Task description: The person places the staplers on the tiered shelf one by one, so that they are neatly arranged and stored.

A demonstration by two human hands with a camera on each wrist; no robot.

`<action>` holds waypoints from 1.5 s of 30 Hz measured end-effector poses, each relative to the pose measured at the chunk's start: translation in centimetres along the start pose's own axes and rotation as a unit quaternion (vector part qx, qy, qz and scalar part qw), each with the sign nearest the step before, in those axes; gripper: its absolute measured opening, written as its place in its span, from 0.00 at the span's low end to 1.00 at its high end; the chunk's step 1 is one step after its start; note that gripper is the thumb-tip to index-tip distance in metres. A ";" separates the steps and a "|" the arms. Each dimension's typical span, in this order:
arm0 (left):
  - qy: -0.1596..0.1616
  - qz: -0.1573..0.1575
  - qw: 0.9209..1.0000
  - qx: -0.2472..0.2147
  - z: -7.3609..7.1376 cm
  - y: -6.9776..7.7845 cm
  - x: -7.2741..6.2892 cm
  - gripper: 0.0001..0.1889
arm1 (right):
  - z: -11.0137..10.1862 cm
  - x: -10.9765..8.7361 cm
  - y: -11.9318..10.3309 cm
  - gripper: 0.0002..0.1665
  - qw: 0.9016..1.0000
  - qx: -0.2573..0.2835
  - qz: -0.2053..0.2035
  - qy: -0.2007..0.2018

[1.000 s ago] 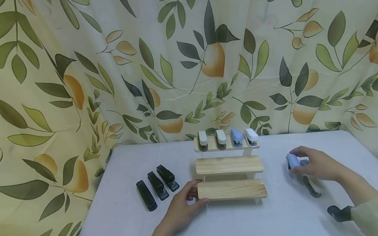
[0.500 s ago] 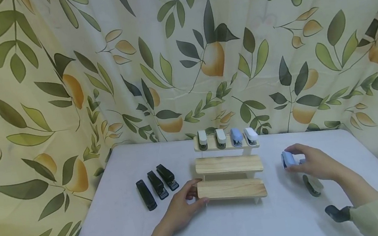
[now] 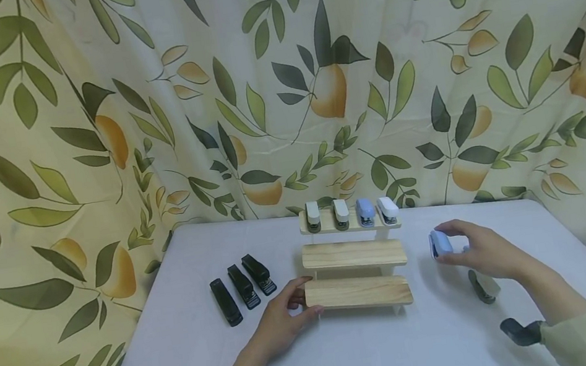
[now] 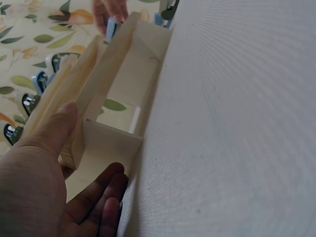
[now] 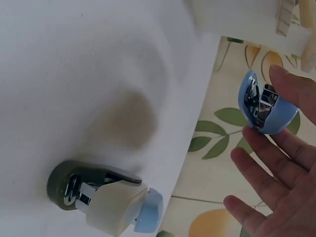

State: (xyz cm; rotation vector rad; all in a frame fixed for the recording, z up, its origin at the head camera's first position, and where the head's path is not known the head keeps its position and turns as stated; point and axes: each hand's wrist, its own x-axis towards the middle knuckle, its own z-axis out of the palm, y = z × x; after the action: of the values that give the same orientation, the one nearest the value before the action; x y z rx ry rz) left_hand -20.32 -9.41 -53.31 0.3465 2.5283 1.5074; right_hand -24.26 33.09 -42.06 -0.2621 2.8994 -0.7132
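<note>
My right hand (image 3: 485,250) pinches a small light-blue stapler (image 3: 440,244) between thumb and fingers. In the right wrist view that stapler (image 5: 266,106) hangs above the table with its metal underside showing. Below the hand lies a cream-and-dark-green stapler (image 5: 111,200), with a second blue stapler (image 5: 149,211) partly hidden behind it. My left hand (image 3: 284,322) grips the left end of the front wooden board (image 3: 359,292) of a tiered rack, thumb at its front edge and index finger behind. The thumb lies against that board (image 4: 106,69) in the left wrist view.
On the rack's top tier (image 3: 352,229) stand several small staplers, including a blue stapler (image 3: 366,212) and a white stapler (image 3: 387,210). The middle tier (image 3: 353,254) is bare wood. Black staplers (image 3: 244,286) lie left of the rack. A leaf-patterned curtain (image 3: 283,115) hangs behind the table.
My right hand has carried the blue stapler a little left toward the rack, revealing more of the cream-and-green stapler below. The left hand has stayed at the front board.
</note>
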 end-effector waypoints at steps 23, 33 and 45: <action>-0.002 0.000 1.000 -0.004 0.0 -0.2 0.2 0.37 | 0.4 -1.5 -3.6 0.47 0.997 0.041 -0.051 0.038; 0.000 -0.005 1.000 0.000 0.1 -0.1 0.2 0.36 | 0.6 -2.2 -5.2 0.44 0.993 0.058 -0.088 0.058; 0.000 -0.012 1.000 0.000 0.1 -0.1 0.2 0.35 | 1.5 -2.5 -6.8 0.41 0.988 0.078 -0.114 0.073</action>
State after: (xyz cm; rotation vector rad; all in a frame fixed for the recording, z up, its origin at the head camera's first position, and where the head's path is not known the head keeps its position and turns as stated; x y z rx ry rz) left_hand -20.47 -9.35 -53.45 0.3164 2.5225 1.4991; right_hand -20.61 27.05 -39.95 -0.5503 2.9572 -1.0304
